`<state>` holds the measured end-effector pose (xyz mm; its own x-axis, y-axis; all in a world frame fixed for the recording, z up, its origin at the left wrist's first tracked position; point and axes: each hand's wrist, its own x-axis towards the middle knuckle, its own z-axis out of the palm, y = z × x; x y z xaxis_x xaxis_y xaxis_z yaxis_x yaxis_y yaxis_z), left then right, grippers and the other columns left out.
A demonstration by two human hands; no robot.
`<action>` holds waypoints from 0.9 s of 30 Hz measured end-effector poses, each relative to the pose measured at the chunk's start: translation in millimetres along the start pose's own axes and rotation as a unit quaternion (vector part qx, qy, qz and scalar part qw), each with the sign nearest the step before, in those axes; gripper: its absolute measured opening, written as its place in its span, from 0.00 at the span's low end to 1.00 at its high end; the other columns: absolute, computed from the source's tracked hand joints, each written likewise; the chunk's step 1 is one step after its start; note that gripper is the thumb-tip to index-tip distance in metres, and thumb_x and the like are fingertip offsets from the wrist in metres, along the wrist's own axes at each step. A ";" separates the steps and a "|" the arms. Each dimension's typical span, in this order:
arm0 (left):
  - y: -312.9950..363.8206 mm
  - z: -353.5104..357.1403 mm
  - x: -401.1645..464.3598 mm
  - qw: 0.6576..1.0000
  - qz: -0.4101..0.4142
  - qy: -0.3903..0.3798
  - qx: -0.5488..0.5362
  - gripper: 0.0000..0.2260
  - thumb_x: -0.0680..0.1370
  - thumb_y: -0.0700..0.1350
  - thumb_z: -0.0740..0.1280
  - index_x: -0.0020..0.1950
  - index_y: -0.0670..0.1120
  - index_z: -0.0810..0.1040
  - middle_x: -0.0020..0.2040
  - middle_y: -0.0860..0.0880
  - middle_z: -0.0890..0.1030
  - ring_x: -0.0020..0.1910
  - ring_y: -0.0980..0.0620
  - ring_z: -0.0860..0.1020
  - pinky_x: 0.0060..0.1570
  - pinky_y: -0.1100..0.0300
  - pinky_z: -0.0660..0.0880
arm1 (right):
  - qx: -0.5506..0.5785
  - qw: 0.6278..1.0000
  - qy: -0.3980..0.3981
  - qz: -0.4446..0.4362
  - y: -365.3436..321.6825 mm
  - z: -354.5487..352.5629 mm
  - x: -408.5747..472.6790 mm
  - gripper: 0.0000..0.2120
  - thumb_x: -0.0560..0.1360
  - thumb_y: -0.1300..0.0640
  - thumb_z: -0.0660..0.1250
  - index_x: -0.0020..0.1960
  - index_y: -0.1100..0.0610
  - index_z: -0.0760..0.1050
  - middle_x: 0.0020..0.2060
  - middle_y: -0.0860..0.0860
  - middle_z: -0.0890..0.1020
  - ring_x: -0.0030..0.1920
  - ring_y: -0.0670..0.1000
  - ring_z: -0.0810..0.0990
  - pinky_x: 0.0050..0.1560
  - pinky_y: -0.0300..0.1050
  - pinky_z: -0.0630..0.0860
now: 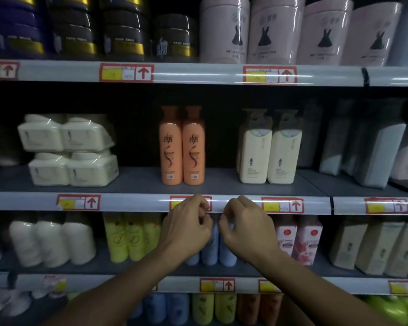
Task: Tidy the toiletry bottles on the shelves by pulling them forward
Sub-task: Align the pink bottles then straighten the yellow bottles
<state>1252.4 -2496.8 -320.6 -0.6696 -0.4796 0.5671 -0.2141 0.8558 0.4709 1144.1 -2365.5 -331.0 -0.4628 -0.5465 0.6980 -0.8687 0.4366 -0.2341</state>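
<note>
Light blue bottles [210, 252] stand on the third shelf down, mostly hidden behind my hands. My left hand [186, 228] and my right hand [246, 228] are side by side at their tops, fingers curled over the caps, just under the shelf rail [137, 203]. Whether the fingers truly grip the caps is hard to tell in the blur. On the shelf above, two orange bottles [181, 149] stand near the front edge, with two cream bottles [270, 154] to their right.
Yellow-green bottles [130, 236] stand left of the blue ones, pink floral bottles [298, 238] right. Stacked cream packs [68, 151] sit on the middle shelf's left. Dark jars [118, 29] and pink canisters [276, 31] fill the top shelf. More bottles line the bottom shelf.
</note>
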 end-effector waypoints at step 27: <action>-89.3 73.1 -98.3 0.959 -0.100 -0.255 0.079 0.14 0.79 0.53 0.68 0.62 0.51 0.77 0.62 0.48 0.78 0.61 0.44 0.79 0.57 0.49 0.77 | 0.008 0.932 -0.339 0.128 -7.1 110.8 -116.6 0.20 0.79 0.42 0.65 0.62 0.56 0.76 0.57 0.59 0.81 0.57 0.62 0.80 0.51 0.53 0.77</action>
<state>1285.4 -2511.9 -467.8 -0.8559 -0.5142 0.0543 -0.4522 0.7952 0.4039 1184.7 -2384.1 -485.8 -0.6560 -0.7541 0.0304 -0.7143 0.6074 -0.3476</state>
